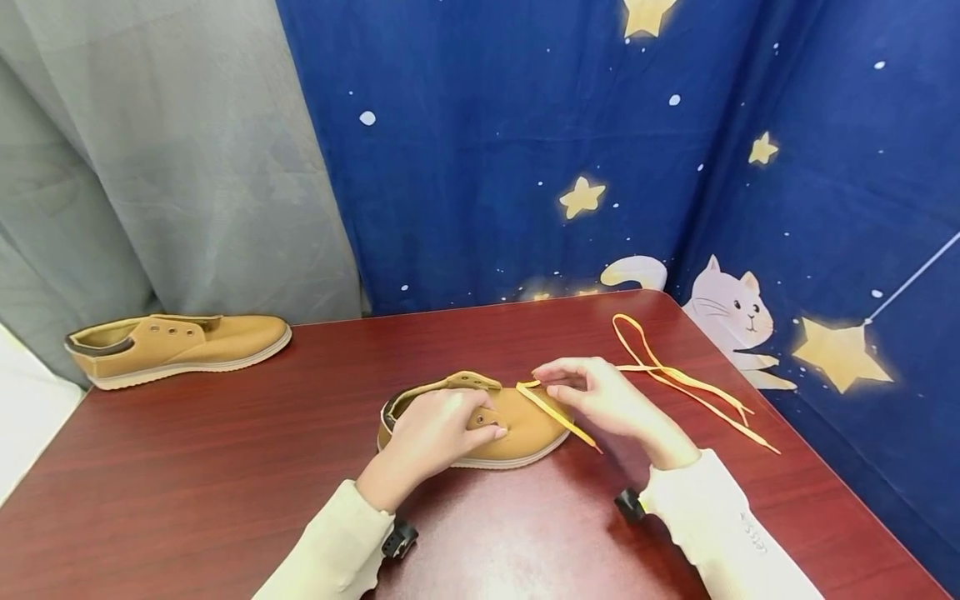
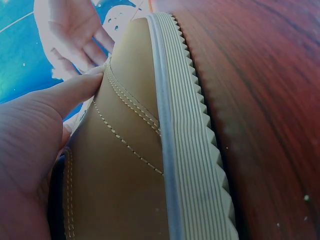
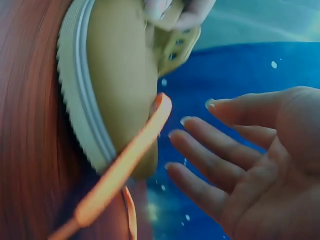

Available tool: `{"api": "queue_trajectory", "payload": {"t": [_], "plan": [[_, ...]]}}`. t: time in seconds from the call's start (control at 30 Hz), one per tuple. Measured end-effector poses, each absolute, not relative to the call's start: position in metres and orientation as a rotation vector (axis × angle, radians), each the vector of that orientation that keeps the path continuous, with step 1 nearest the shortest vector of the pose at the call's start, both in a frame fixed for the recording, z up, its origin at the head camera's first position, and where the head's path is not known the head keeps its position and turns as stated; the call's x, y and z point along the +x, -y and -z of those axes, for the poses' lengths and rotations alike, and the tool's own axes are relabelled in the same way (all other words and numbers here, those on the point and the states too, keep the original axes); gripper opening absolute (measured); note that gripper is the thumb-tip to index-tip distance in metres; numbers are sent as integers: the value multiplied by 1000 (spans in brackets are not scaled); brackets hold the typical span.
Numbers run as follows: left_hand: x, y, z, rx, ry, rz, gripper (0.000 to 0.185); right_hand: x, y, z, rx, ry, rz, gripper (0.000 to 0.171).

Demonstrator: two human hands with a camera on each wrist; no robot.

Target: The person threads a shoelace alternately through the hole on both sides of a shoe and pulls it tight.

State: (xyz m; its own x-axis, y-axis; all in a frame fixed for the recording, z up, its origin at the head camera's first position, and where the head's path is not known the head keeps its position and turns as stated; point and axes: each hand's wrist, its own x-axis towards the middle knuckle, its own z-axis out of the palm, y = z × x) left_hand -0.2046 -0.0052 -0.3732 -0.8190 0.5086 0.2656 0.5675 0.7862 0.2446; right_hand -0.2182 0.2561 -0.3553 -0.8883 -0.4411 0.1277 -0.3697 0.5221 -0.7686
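A tan shoe [image 1: 525, 429] with a pale ribbed sole [image 2: 190, 150] sits mid-table, toe to the right. My left hand [image 1: 442, 433] lies over its opening and grips the eyelet flap, thumb [image 2: 70, 90] against the side. An orange lace [image 1: 558, 419] lies across the toe and down onto the table. My right hand [image 1: 600, 396] hovers just right of the lace's upper end, fingers [image 3: 210, 150] straight and spread, a small gap between them and the lace [image 3: 125, 165]. In the right wrist view the flap [image 3: 175, 45] shows several bare eyelets.
A second tan shoe [image 1: 180, 342] lies at the far left edge of the red-brown table [image 1: 225, 467]. Another orange lace [image 1: 675, 375] is looped on the table at the right. Blue star-print cloth [image 1: 487, 167] hangs close behind and to the right.
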Motion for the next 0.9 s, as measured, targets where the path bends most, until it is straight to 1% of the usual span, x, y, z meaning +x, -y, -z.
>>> {"api": "queue_trajectory", "payload": {"t": [0.13,0.27,0.3,0.37,0.47,0.53,0.63,0.73,0.8,0.9], "plan": [[-206,7,373,-847,2796,471,27,-221,-269,350,-771,-2863,985,21],[-207,8,373,-832,2800,460,26,-222,-283,349,-842,-2951,754,11],[-206,8,374,-826,2802,455,26,-221,-286,350,-873,-2971,685,11],[-206,7,374,-825,2815,450,26,-220,-289,354,-975,-3017,552,17],[-206,6,374,-838,2817,448,28,-216,-293,364,-1119,-3126,351,32],[-206,5,373,-846,2816,447,29,-214,-296,371,-1172,-3186,295,38],[-206,4,373,-849,2810,445,30,-212,-300,380,-1189,-3217,293,42],[-206,4,372,-847,2816,444,31,-212,-302,387,-1225,-3197,330,43],[-205,4,373,-844,2817,444,32,-214,-302,389,-1302,-3181,317,45],[-206,5,373,-826,2822,439,30,-217,-298,390,-1441,-3164,282,52]]}}
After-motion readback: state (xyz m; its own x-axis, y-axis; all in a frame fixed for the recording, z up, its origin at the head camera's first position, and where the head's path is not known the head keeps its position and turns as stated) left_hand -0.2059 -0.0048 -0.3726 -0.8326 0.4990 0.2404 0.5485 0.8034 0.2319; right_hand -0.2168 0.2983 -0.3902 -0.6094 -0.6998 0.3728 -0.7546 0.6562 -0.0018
